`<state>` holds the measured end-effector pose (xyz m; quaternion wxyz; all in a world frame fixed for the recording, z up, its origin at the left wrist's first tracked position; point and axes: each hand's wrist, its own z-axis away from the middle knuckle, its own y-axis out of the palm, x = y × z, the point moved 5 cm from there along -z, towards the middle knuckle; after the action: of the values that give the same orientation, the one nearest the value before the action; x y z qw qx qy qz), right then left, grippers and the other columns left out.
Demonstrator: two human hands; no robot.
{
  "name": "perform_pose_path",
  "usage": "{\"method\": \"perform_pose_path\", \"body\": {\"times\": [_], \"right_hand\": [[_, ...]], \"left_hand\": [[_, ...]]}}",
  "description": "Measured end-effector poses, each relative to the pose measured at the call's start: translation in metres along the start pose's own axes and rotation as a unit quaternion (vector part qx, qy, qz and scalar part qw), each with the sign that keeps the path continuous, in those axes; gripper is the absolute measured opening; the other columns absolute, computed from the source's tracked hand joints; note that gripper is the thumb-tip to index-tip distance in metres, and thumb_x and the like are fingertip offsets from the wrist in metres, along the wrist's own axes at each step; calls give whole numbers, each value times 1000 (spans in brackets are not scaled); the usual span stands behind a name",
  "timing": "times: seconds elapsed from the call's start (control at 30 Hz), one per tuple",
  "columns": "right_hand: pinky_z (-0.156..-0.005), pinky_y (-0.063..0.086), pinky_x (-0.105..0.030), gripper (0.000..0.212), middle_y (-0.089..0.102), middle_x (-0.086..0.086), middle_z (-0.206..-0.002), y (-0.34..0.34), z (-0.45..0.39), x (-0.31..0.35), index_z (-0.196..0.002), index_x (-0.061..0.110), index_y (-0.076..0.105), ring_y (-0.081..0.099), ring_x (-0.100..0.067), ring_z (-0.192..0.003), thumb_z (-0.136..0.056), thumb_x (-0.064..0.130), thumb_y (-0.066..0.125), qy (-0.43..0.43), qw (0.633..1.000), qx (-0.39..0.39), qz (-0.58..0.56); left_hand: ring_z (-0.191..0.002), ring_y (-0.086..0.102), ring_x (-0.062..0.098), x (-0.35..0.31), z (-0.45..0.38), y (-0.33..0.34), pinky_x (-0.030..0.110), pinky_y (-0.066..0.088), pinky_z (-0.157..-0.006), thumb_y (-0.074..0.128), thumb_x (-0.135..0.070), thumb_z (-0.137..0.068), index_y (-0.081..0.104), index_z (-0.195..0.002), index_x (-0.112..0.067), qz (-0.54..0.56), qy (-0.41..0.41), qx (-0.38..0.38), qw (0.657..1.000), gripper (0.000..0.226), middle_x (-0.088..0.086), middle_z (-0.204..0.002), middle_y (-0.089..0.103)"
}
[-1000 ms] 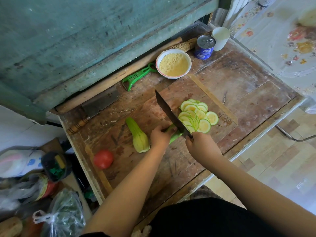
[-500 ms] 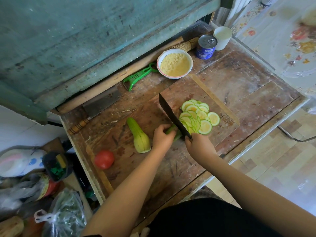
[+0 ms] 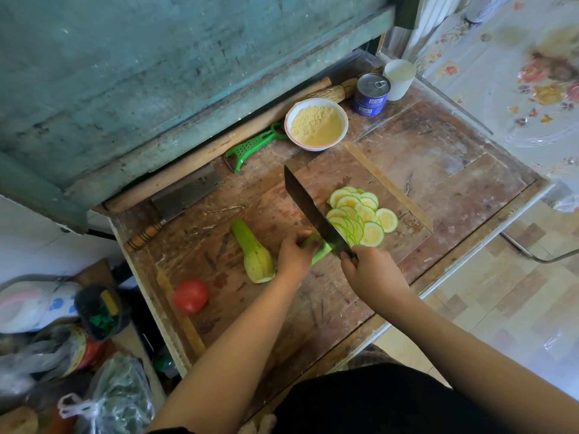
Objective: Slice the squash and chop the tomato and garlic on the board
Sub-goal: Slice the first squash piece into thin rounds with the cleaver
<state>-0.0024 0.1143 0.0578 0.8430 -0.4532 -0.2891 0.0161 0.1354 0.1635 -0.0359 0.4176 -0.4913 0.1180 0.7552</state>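
At the left end of the worn wooden board (image 3: 316, 311) lies a red tomato (image 3: 190, 296), whole and smooth. Just right of it, a pale green half squash (image 3: 254, 254) rests with its narrow neck pointing away and its cut face toward the board's near edge. Next comes the left hand (image 3: 294, 256), its fingers curled down over a short green squash piece (image 3: 319, 250), pinning it to the board; the forearm reaches in from the lower left. The dark cleaver (image 3: 315, 214) stands against the piece's right end, blade running away from the person, its edge tilted down onto the squash. The right hand (image 3: 371, 272) grips the cleaver's handle in a closed fist, wrist angled inward. Right of the blade, thin round squash slices (image 3: 360, 216) lie overlapped in a loose heap, pale yellow with green rims.
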Motion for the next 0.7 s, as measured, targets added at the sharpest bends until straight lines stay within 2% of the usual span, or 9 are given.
{"method": "perform_pose_path", "body": {"times": [0.2, 0.37, 0.7], "right_hand": [[-45, 28, -27, 37, 48, -4, -60, 2, 0, 0, -66, 14, 44, 47, -23, -57, -98, 31, 40, 1, 1000, -1, 6], [-45, 26, -27, 39, 46, -3, -59, 5, -1, 0, -62, 16, 38, 45, -23, -57, -98, 30, 39, 6, 1000, 4, 11], [-46, 29, -27, 34, 47, -4, -61, 13, -12, 2, -72, 8, 47, 49, -27, -60, -98, 29, 40, 24, 999, 24, 22]], "left_hand": [[-100, 61, 28, 1, 0, 0, 40, 48, -91, 71, -13, -83, 59, -87, -18, -2, 0, -7, 1000, 13, 7, -98, 64], [-95, 59, 21, 0, 1, 1, 34, 47, -87, 70, -13, -84, 58, -89, -16, 9, -8, -4, 1000, 13, 4, -96, 63], [-89, 58, 16, 3, 1, -1, 28, 44, -79, 69, -13, -84, 59, -93, -15, 41, -29, -17, 999, 14, -1, -91, 62]]}}
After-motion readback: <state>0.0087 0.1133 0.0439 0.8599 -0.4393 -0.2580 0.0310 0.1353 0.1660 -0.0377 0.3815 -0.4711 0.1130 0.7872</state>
